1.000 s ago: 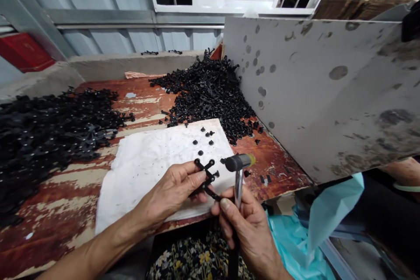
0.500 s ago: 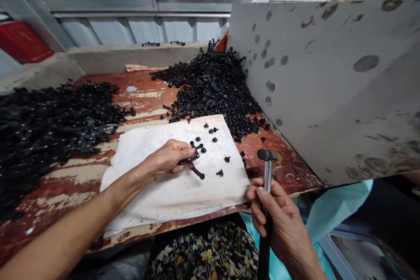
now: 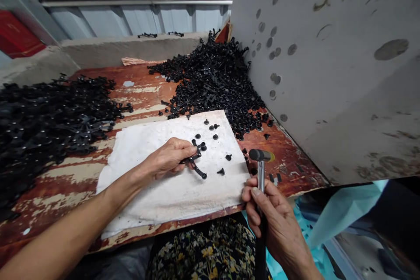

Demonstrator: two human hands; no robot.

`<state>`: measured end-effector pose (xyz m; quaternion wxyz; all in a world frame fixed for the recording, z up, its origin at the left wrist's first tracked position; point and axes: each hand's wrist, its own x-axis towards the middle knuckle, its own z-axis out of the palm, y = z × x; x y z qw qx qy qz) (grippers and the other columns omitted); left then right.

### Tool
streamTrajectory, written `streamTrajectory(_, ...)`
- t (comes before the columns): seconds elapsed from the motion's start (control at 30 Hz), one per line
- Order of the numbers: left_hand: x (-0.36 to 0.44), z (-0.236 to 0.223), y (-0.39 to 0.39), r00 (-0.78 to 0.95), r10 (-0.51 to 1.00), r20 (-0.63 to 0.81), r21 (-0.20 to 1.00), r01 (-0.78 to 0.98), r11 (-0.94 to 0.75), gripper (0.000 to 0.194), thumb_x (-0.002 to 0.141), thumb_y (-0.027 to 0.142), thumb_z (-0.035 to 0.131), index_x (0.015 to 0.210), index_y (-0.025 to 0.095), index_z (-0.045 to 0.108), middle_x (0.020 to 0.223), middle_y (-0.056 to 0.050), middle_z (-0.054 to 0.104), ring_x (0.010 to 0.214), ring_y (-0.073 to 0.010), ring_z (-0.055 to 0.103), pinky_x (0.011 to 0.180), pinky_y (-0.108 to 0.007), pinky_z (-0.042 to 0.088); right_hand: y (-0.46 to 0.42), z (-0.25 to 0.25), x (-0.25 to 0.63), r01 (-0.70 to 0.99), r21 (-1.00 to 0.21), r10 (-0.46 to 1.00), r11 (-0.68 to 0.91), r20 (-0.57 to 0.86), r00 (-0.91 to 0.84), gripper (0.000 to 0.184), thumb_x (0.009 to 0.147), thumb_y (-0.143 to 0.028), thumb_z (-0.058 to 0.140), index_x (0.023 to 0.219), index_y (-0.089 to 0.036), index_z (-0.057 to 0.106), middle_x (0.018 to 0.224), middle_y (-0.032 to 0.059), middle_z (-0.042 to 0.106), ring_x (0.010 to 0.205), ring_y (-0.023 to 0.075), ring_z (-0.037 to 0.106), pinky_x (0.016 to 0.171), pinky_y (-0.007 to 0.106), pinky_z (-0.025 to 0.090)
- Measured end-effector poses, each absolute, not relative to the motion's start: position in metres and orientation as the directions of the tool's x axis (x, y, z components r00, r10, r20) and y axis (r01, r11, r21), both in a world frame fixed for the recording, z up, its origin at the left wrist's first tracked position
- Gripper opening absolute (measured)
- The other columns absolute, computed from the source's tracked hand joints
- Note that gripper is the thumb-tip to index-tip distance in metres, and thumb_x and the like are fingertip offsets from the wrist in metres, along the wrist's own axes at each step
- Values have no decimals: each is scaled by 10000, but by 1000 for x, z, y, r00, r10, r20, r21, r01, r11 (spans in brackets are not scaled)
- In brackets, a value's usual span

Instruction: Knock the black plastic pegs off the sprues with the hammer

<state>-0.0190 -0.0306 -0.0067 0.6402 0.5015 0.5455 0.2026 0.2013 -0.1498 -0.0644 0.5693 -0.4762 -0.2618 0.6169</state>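
My left hand [image 3: 172,155] is closed on a black branched plastic part [image 3: 197,168], its thin arms sticking out past my fingertips over the white cloth [image 3: 147,197]. Part of the piece is hidden by the fingers. At the front right edge of the table, my right hand [image 3: 275,214] grips a hammer [image 3: 260,166] by its shaft, with the head upward. The hammer has a black face, a yellowish face and a metal neck. Several small black studs [image 3: 228,157] lie scattered on the cloth, right of my left hand.
A large heap of black pieces [image 3: 213,78] stands behind the cloth. Another heap of black branched parts [image 3: 49,118] covers the left of the worn red table [image 3: 138,92]. A grey spotted board [image 3: 328,87] rises along the right side. Light blue plastic [image 3: 348,214] hangs below it.
My right hand has moved slightly left with the hammer. The left hand keeps its hold on the black part, almost in place. The view has shifted a little.
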Motion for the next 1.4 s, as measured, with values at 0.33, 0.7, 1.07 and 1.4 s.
streamTrajectory(0.33, -16, -7, -30, 298, 806, -511, 854, 287, 435, 290, 768, 321, 689, 593, 122, 570, 479, -3, 569, 292, -18, 330, 335, -171, 149, -151, -65, 202, -457, -860, 948, -226, -302, 100, 286, 800, -404, 747, 956, -211, 604, 723, -31, 589, 415, 28, 384, 293, 103, 340)
streamTrajectory(0.7, -13, -5, -29, 262, 807, -529, 832, 348, 432, 271, 821, 262, 607, 591, 123, 571, 487, -12, 586, 278, -25, 333, 332, -178, 156, -149, -65, 202, -450, -861, 947, -236, -308, 92, 300, 791, -419, 751, 950, -217, 596, 707, -39, 574, 420, 31, 371, 292, 103, 321)
streamTrajectory(1.07, -17, -6, -20, 245, 816, -523, 792, 494, 360, 275, 810, 257, 575, 555, 160, 541, 454, -13, 581, 298, -56, 339, 329, -196, 172, -134, -42, 228, 364, -923, 989, 126, 143, 20, 365, 937, -332, 549, 1283, -246, 631, 1053, 72, 715, 896, 192, 679, 785, 302, 581)
streamTrajectory(1.4, -13, 6, -8, 213, 792, -572, 687, 652, 320, 272, 790, 239, 564, 531, 159, 543, 427, -3, 563, 283, -57, 300, 315, -202, 171, -77, -27, 220, 644, -494, 812, 584, 360, -460, 582, 919, -68, 356, 1486, -182, 419, 951, 104, 686, 801, 200, 673, 719, 342, 581)
